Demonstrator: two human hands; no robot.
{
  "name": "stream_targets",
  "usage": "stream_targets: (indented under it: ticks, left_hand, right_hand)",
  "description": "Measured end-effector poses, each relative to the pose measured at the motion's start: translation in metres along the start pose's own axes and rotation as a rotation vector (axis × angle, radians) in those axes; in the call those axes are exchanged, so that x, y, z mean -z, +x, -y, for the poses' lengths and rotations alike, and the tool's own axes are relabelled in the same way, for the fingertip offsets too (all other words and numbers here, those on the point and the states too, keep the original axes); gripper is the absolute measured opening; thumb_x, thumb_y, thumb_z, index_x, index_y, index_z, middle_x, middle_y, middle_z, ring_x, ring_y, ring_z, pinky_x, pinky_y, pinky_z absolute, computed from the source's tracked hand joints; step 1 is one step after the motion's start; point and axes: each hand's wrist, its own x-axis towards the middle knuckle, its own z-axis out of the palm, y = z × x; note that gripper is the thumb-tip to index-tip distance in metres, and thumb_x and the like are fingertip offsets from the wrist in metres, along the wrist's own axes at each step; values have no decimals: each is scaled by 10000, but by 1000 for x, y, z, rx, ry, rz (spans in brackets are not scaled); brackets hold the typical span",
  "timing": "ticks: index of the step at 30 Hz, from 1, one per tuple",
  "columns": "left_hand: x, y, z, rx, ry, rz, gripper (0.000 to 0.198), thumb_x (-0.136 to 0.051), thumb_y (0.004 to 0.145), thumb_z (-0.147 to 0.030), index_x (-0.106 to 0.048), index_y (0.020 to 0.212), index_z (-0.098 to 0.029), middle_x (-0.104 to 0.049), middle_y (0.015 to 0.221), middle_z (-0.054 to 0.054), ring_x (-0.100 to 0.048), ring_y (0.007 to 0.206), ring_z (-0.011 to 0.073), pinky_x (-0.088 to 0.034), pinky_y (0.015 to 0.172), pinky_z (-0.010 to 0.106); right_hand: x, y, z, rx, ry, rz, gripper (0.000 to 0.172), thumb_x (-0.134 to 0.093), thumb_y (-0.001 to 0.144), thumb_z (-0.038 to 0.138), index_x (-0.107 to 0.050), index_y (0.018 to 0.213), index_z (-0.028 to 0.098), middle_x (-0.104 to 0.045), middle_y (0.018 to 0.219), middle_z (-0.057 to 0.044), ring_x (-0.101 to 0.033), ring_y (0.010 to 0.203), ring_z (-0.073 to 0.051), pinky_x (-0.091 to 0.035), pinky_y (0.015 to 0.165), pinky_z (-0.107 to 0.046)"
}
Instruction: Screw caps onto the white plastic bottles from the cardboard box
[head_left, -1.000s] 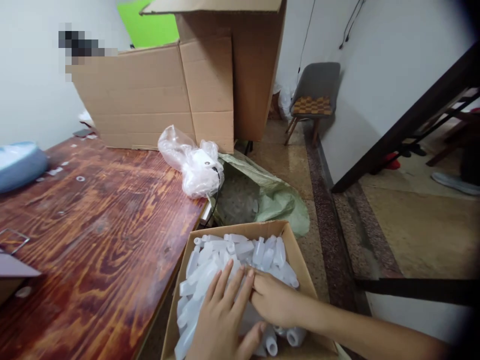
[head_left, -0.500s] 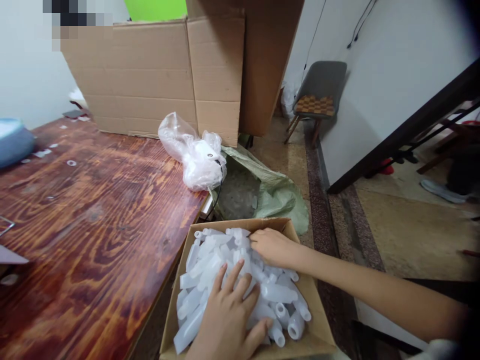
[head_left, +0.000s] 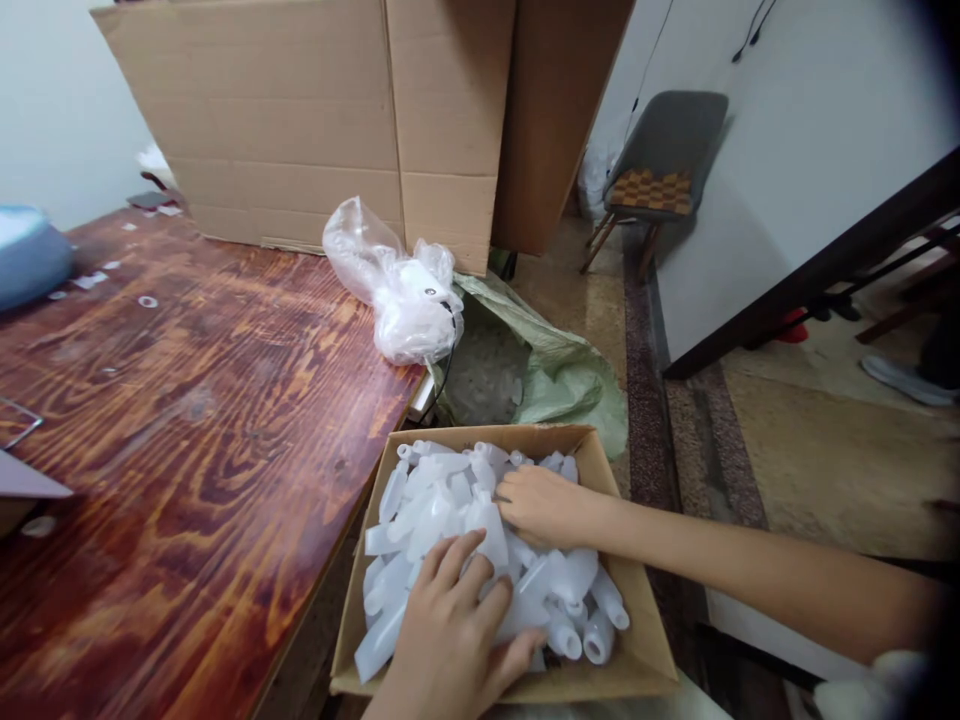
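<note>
A cardboard box point(head_left: 645, 640) holds a heap of translucent white plastic bottles point(head_left: 439, 510) with narrow open necks, lying in all directions. My left hand point(head_left: 454, 620) rests over the near part of the heap, open, its bent fingers apart and touching the bottles. Deeper in the box, toward the far right side, my right hand point(head_left: 544, 508) has its fingers curled down among the bottles. Its fingertips are hidden, and I cannot make out what they hold.
A reddish wooden table point(head_left: 225, 400) stands left of the box. On its corner lies a clear plastic bag point(head_left: 412, 310) around a white device with a black cable. Behind the box is a green woven sack point(head_left: 577, 380); large cardboard sheets point(head_left: 292, 130) and a grey chair point(head_left: 667, 150) stand farther back.
My view has tilted down slightly. My right hand has shifted a little toward me in the heap, and several bottles near the right side have moved. My left hand stays on the near bottles.
</note>
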Motion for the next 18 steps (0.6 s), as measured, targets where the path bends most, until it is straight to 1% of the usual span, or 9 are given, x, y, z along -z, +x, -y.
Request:
stream_targets:
  ticks: [4,7,10,12,15,18]
  left_hand:
    - [5,0,-2,-18,-25,-34,172,-631,855,-329,-618,820,-161,-642,804,64,-614,1008,305,-480,850,442]
    - [7,1,-3,-28,-28,-38,156,-637,845,-307,-608,813,-157,-648,805,63,-620,964,288,-480,832,423]
    - [8,1,-4,-15,-2,-68,143,-622,860,-311,-622,861,-168,-668,836,56,-620,978,277,-461,860,420]
    - [9,1,-5,7,21,-95,141,-617,867,-313,-637,906,-179,-688,898,58,-611,1030,280,-440,916,434]
    - [11,2,-6,28,55,-140,139,-630,861,-305,-653,937,-192,-696,1040,82,-576,1136,304,-396,1011,479]
    - [11,2,-8,44,91,-193,130,-656,850,-293,-655,936,-195,-692,1094,94,-556,1187,315,-367,1056,506]
  right_hand:
    - [-3,5,3,66,85,46,257,-627,917,364,-645,1053,146,-649,1128,-79,-618,1038,-230,-500,905,-444]
    - [-5,14,7,90,125,50,286,-600,938,361,-625,1137,157,-619,1216,-93,-604,1088,-245,-490,933,-472]
    - [-7,23,8,116,161,20,332,-604,936,353,-596,1210,166,-562,1323,-103,-551,1186,-278,-450,985,-522]
    - [-9,27,9,126,189,3,343,-611,931,354,-592,1224,177,-543,1352,-101,-517,1234,-291,-420,1017,-538]
    - [-10,30,9,111,226,14,318,-610,932,358,-605,1206,198,-559,1336,-92,-528,1225,-279,-423,1021,-518]
    - [-10,32,11,58,258,55,240,-599,941,357,-641,1116,199,-636,1202,-76,-608,1091,-240,-491,946,-463]
